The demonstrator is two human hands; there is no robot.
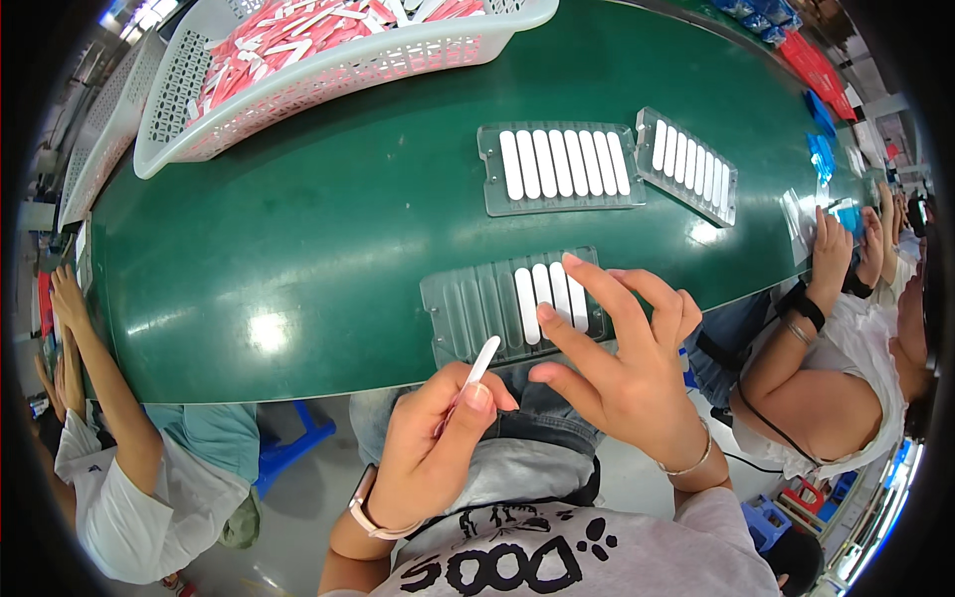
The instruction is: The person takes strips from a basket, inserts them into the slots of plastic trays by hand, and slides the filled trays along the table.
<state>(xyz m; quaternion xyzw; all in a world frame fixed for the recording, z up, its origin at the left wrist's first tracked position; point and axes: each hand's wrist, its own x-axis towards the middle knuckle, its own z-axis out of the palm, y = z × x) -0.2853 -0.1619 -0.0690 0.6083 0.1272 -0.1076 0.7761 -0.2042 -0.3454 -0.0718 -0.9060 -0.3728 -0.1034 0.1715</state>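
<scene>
Pinched between the thumb and fingers of my left hand point(433, 433) is a white round-ended stick point(484, 359), held at a tilt with its tip upward. In front of me, at the near table edge, lies a clear slotted tray point(435, 292). White sticks point(527, 306) fill several slots on its right side; the slots on its left side are bare. My right hand point(632, 383) hovers over the tray's right part, fingers spread, with nothing seen in it. The index fingertip is close to the top of the sticks; whether it touches them I cannot tell.
Farther back stand two more clear trays, one straight point(567, 208) and one angled point(686, 199), both with white sticks. A large white basket point(328, 85) of pink and white pieces is at the far left. Co-workers sit left point(149, 488) and right point(811, 388).
</scene>
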